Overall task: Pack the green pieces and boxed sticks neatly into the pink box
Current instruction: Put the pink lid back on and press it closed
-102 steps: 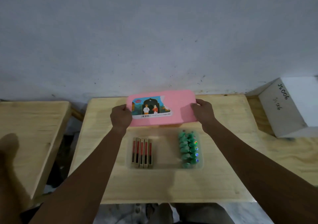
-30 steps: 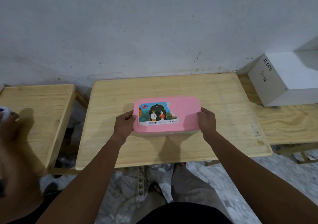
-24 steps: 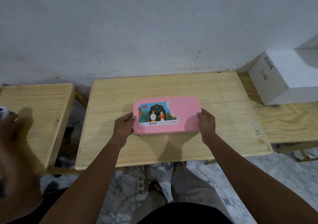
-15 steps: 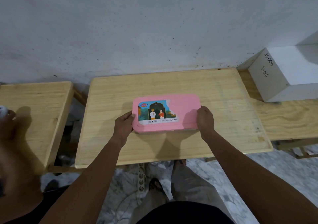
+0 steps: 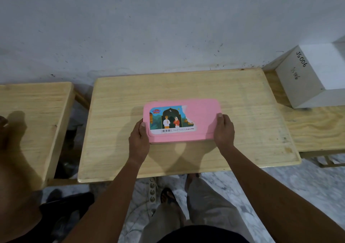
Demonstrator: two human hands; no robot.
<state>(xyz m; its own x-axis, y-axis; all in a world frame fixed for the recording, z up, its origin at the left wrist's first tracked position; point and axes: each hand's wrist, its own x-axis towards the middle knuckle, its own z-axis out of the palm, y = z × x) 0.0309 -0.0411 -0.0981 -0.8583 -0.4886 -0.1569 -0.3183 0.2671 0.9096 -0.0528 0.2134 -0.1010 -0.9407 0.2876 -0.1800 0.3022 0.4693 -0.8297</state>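
Grip on the pink box [image 5: 203,116] comes from both ends: left hand [image 5: 139,140] and right hand [image 5: 224,130] clasp it.

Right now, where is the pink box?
In the head view the pink box sits near the middle of the centre wooden table, gripped at its ends by the left hand and right hand.

Pink lid [image 5: 201,115]: now seated flat on its box, no longer raised toward the far edge of the table [image 5: 242,97]. Green pieces, boxed sticks: covered from view. Left hand [image 5: 139,140], right hand [image 5: 224,130]: drawn nearer with it
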